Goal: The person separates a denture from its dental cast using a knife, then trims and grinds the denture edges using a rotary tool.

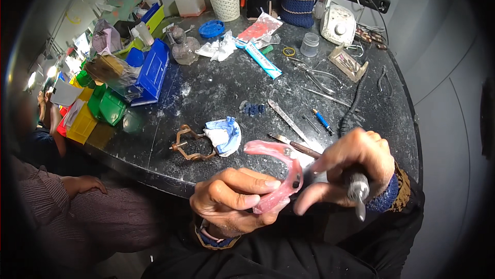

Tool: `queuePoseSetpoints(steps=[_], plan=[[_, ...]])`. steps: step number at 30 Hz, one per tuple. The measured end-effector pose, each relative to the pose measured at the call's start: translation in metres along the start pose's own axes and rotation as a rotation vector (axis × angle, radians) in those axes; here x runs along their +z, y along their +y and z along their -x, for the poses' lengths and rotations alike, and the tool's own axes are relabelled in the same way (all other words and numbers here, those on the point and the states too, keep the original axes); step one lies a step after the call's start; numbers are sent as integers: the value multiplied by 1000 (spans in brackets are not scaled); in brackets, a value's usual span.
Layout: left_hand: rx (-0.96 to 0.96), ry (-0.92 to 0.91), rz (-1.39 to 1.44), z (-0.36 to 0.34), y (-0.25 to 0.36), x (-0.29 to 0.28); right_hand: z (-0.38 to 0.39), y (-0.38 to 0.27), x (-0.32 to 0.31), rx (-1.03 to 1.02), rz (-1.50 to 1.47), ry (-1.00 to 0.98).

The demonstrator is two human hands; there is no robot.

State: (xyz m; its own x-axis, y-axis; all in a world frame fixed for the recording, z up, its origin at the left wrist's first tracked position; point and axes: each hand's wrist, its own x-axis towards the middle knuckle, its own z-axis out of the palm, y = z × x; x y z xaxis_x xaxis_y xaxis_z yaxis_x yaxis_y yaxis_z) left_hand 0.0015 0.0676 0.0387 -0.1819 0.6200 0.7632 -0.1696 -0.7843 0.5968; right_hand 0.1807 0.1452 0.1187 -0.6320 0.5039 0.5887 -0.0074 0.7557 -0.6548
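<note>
My left hand (237,199) pinches a pink, U-shaped denture base (276,200) between thumb and fingers, above the bench's front edge. Dark spots and a small metallic spot mark its curved inner side. My right hand (356,163) is closed around a metal rotary handpiece (357,185), whose pointed tip faces down and away from the denture base. The thumb of that hand stretches toward the denture base, a small gap short of it. Just beyond lies a blue-and-white dental cast (225,135) beside a brass-coloured articulator frame (184,142). A brown-handled knife (296,146) lies behind the denture base.
Blue (153,75) and green bins (110,104) crowd the left. Pliers (314,75), a blue pencil (323,121) and a coiled black cord (356,98) lie right. A white control box (339,23) stands behind. Another person's hand (87,184) rests at the left.
</note>
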Motion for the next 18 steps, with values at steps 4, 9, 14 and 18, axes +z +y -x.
queuePoseSetpoints(steps=[4,9,14,18], plan=[[93,-61,-264,2,6,-5,2,7,-5,-82,448,-179],[189,-62,-342,1,8,0,8,14,11,-36,492,-93],[223,-108,-410,-2,6,-5,11,12,12,-24,529,-144],[207,-55,-420,5,2,-2,9,13,12,-55,514,-171]])
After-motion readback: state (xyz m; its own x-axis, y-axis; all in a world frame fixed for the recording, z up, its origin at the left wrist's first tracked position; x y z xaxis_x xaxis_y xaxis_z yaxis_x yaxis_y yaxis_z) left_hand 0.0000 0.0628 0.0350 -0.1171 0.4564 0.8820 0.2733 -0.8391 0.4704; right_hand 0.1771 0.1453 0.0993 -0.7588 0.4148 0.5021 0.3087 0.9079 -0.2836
